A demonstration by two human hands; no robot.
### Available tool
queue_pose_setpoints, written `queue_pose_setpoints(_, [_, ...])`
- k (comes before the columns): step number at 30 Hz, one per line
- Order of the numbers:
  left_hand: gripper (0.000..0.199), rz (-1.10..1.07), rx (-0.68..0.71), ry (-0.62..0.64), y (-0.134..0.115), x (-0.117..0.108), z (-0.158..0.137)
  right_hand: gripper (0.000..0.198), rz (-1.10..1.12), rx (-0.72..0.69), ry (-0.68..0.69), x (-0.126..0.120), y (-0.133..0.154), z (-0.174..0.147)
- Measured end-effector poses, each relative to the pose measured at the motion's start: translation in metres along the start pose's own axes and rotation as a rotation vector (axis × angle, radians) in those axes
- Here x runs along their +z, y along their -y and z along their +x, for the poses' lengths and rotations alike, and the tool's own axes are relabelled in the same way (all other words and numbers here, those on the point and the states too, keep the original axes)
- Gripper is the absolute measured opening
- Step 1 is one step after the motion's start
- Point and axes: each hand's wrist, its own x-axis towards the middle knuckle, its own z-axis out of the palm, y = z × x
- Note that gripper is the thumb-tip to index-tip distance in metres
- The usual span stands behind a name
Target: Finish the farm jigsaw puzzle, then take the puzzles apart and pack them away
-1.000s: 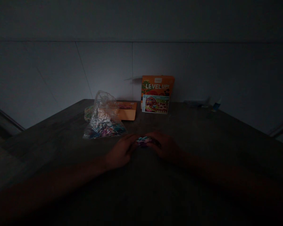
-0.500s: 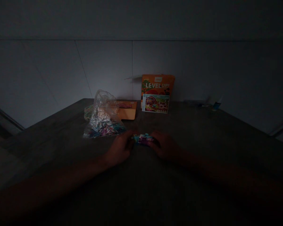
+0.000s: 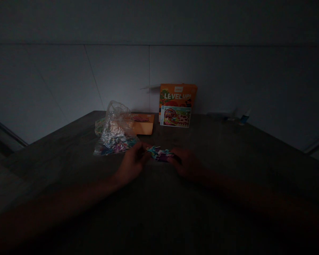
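Observation:
Between my two hands is a small stack of jigsaw puzzle pieces, coloured turquoise, purple and pink. My left hand grips its left side, thumb and fingers closed on it. On the right side my right hand pinches the same stack; its fingers are dim. A clear plastic bag of more colourful pieces stands just beyond my left hand. The picture is very dark, so single pieces are hard to make out.
An orange "LEVEL UP!" box leans at the wall, with a farm picture card before it. An orange box part lies behind the bag. A small blue-and-white bottle stands at the grey table's back right.
The stack has tilted and fanned out a little between my hands. My left hand has shifted slightly left and up; my right hand has hardly moved.

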Motion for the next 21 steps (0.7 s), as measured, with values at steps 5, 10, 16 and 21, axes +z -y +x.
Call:
queue_pose_setpoints(5, [0.018, -0.109, -0.03, 0.001, -0.001, 0.001, 0.0, 0.013, 0.02, -0.023, -0.049, 0.0, 0.0, -0.001])
queue_pose_setpoints(10, [0.031, -0.021, 0.106, 0.177, -0.005, 0.001, -0.003, 0.01, 0.071, -0.04, -0.066, -0.001, 0.001, 0.0])
queue_pose_setpoints(16, [0.047, 0.118, 0.235, 0.338, -0.009, -0.002, -0.005, 0.007, 0.093, -0.082, -0.088, -0.001, 0.001, 0.0])
queue_pose_setpoints(21, [0.028, 0.145, 0.172, 0.347, -0.012, 0.0, -0.007, 0.009, 0.099, -0.102, -0.098, -0.003, 0.003, 0.001])
